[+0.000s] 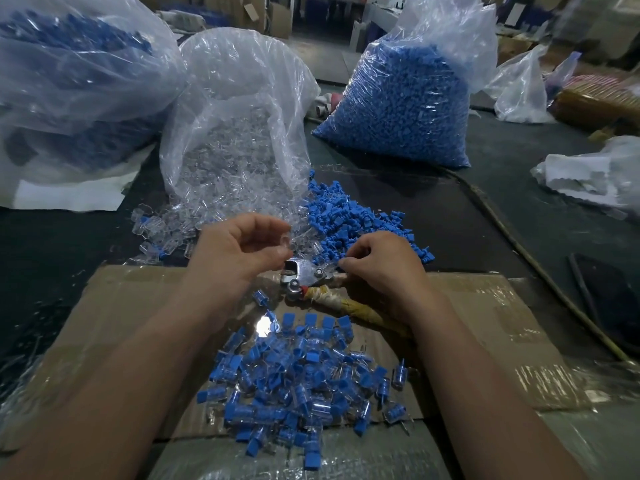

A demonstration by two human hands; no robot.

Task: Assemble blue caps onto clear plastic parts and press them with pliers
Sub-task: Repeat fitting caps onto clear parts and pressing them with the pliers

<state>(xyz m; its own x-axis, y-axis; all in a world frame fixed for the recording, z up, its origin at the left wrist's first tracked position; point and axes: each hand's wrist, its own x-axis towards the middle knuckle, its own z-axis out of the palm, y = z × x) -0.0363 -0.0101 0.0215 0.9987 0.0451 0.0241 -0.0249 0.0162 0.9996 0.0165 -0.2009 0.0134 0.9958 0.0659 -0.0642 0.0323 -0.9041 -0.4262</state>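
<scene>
One clear part (285, 242) is pinched in L hand (239, 251); R hand (384, 265) curls over blue caps (346, 213) at 1 o'clock, hold unclear. Seat cap square before pliers (304, 276) squeeze.

Caps, clear parts and pliers set out on the tabletop
Blue caps (353, 220) are heaped beside spilled clear parts (173, 230); cloth-wrapped pliers (304, 277) are laid nearer, above capped pieces (294, 386).

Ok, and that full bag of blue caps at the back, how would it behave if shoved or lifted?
The bag of blue caps is packed full, so it is probably heavy for one hand. Its thin crinkled film looks floppy; it would likely sag and shift rather than slide as a block. It leans already, so a hard shove might tip it.
</scene>
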